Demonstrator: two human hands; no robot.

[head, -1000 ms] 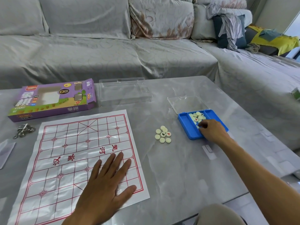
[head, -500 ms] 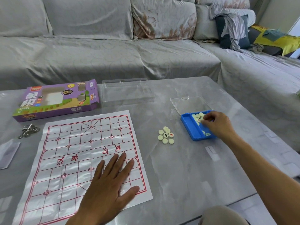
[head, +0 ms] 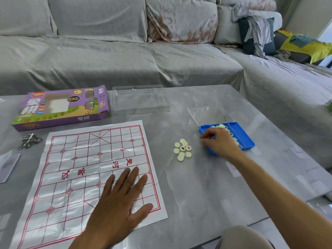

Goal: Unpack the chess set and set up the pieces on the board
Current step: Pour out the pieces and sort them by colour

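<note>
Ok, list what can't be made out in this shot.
- Right hand: fingers curled over the blue tray; whether they pinch a piece is hidden.
- Tray pieces: partly covered by that hand; count unknown.
- Loose pieces: most show blank faces; the two marked are too small to read.
- Board: near corner under the left hand.
- Metal bits: too small to identify.

The grey marbled surface (head: 206,186) carries a white paper board (head: 86,169) with red lines at its near left part. A purple box (head: 61,108) lies toward the far left corner, a clear plastic tray (head: 140,100) just beside it along the far edge. Small metal pieces (head: 29,142) and a clear bag (head: 8,166) sit at the left edge. Right of the board lies a cluster of pale round pieces (head: 182,149), then a blue tray (head: 240,136) with a clear lid (head: 209,115) behind it.
</note>
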